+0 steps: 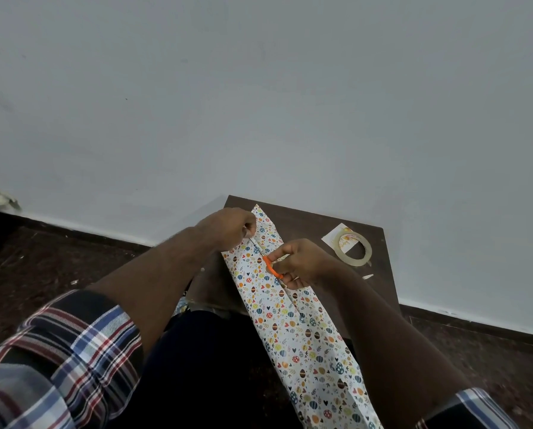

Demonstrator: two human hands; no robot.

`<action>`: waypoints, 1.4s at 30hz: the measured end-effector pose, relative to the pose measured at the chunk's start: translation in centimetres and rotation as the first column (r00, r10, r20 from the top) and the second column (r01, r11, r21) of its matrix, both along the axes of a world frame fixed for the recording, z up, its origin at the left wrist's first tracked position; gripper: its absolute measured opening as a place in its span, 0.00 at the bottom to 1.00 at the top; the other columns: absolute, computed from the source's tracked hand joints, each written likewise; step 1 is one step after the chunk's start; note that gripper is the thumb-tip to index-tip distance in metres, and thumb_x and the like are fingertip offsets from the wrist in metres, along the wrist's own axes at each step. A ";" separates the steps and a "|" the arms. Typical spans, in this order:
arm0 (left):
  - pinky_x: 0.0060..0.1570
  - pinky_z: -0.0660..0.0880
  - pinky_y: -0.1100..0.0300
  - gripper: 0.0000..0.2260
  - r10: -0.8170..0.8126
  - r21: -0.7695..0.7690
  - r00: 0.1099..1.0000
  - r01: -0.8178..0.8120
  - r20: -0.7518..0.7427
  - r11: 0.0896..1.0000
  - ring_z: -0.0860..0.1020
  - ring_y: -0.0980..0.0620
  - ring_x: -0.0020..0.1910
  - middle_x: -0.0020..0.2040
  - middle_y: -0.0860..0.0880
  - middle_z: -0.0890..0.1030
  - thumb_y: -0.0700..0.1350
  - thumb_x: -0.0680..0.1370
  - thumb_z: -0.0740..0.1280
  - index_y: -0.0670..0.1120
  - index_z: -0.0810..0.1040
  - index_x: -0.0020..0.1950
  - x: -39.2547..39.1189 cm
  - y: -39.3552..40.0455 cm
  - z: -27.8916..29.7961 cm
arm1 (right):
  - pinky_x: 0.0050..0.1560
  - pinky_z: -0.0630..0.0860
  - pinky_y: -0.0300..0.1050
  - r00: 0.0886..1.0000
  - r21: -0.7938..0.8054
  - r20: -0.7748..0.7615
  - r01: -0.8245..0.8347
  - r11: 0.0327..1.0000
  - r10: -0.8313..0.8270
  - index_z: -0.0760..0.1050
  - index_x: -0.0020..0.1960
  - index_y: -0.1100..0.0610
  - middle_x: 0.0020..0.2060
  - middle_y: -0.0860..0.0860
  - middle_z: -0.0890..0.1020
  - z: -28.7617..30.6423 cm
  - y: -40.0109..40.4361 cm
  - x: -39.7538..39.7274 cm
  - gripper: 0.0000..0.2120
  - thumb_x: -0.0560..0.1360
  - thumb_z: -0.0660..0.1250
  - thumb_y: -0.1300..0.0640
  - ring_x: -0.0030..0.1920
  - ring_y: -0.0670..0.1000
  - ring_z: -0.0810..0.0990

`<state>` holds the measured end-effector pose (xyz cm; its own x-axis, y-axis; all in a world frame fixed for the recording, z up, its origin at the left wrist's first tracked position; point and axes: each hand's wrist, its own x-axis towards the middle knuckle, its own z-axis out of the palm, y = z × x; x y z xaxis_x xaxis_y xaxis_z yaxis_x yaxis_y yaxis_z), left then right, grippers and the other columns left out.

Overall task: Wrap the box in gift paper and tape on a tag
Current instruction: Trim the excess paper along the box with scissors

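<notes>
Gift paper (302, 332), printed with small eggs and hearts, lies as a long strip running from the low table (308, 226) at twelve o'clock down across the person's lap toward five o'clock. No box shows; whether it sits under the paper cannot be told. Right hand (302, 263) grips the orange handles of the scissors (271, 267), fingers curled through and around them, the thin blades pointing toward eleven o'clock along the paper's centre line. Left hand (228, 227), at ten o'clock from the scissors, pinches the paper's edge just beyond the blade tips, fingers clenched on it.

The step in hand appears to be a lengthwise cut. To do it well, the pinching hand should hold the sheet taut and flat ahead of the blades, so the paper does not buckle or tear sideways. The blades should follow a printed row or fold line, advancing in long, partly closed strokes rather than short snips, which leave a ragged edge.

Tape roll (355, 249) lies on the table at two o'clock from the hands, resting partly over the tag (336, 236), a small pale card. Both are apart from the paper.
</notes>
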<state>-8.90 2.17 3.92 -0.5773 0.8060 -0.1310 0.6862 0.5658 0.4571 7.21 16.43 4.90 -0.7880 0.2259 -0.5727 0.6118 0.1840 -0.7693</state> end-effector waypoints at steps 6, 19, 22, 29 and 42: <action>0.72 0.64 0.53 0.20 0.326 0.039 0.933 -0.335 0.155 0.941 0.67 0.44 0.76 0.78 0.46 0.68 0.45 0.86 0.60 0.47 0.68 0.78 -1.3 -1.1 -1.6 | 0.35 0.79 0.41 0.999 -0.040 -0.012 0.041 0.998 -0.042 0.82 0.57 0.59 0.33 0.54 0.80 -0.5 0.0 0.3 0.09 0.77 0.70 0.66 0.33 0.50 0.75; 0.74 0.65 0.46 0.25 0.414 0.051 0.851 -0.453 0.323 0.890 0.68 0.43 0.75 0.78 0.45 0.67 0.50 0.81 0.69 0.51 0.69 0.77 -1.8 -1.4 -4.5 | 0.33 0.78 0.40 0.998 -0.054 -0.004 0.069 0.996 -0.070 0.81 0.58 0.60 0.40 0.58 0.79 -0.6 -0.4 0.7 0.09 0.78 0.70 0.64 0.32 0.48 0.75; 0.78 0.57 0.44 0.21 0.236 0.064 0.966 -0.243 0.102 0.968 0.62 0.44 0.79 0.80 0.47 0.64 0.45 0.84 0.64 0.58 0.70 0.76 -2.0 -1.2 -4.5 | 0.33 0.78 0.41 0.998 -0.052 0.004 0.070 0.996 -0.069 0.81 0.57 0.59 0.39 0.58 0.79 -0.5 -0.4 0.7 0.08 0.78 0.70 0.64 0.32 0.49 0.75; 0.69 0.68 0.41 0.15 -0.078 -0.138 0.989 0.061 -0.122 0.989 0.67 0.44 0.72 0.75 0.51 0.68 0.44 0.84 0.62 0.61 0.79 0.64 -3.1 0.3 -3.4 | 0.35 0.78 0.42 0.996 -0.071 -0.009 0.083 0.994 -0.083 0.81 0.57 0.58 0.32 0.53 0.79 -0.5 -0.4 0.9 0.10 0.78 0.69 0.67 0.31 0.48 0.75; 0.58 0.76 0.47 0.10 -0.146 -0.125 0.974 0.126 -0.170 0.984 0.76 0.48 0.58 0.63 0.48 0.75 0.42 0.83 0.63 0.50 0.81 0.60 -3.2 1.1 -2.0 | 0.35 0.80 0.42 0.999 -0.042 0.016 0.038 0.998 -0.038 0.82 0.56 0.57 0.40 0.58 0.78 -0.1 0.3 -0.4 0.07 0.79 0.70 0.62 0.33 0.48 0.76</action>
<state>-12.13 3.28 1.89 -0.4853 0.8645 -0.1310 0.8249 0.5023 0.2591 6.80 16.75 4.77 -0.7703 0.2310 -0.5943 0.6296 0.1282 -0.7663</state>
